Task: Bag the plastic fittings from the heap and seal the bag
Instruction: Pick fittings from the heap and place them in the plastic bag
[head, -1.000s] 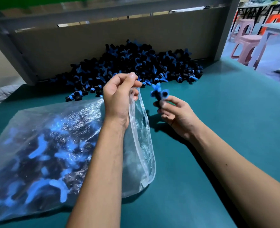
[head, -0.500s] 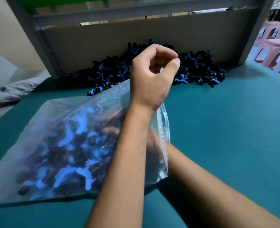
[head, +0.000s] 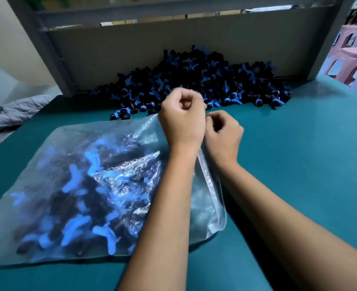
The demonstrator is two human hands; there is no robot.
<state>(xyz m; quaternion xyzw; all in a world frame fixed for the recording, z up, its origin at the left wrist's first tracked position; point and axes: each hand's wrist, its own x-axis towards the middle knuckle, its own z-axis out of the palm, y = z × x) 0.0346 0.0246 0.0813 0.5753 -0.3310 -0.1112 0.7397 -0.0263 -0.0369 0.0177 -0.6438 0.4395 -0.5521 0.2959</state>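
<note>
A clear plastic bag (head: 53, 164) lies on the teal table, filled with black and blue plastic fittings (head: 77, 206). Its zip edge (head: 210, 185) runs down the right side. My left hand (head: 183, 120) and my right hand (head: 223, 135) are side by side at the top end of that edge, both with curled fingers pinching the bag's rim. Behind them lies the heap of black and blue fittings (head: 205, 80) against the grey board.
A grey board and metal frame (head: 131, 49) close off the back of the teal table (head: 309, 164). Loose fittings (head: 121, 115) lie just ahead of the bag. Pink stools (head: 353, 59) stand at the far right, grey cloth (head: 12, 114) at the left.
My right hand, which held a fitting and then reached into the bag, is out with no fitting in it and has joined my left hand at the bag's top rim.
</note>
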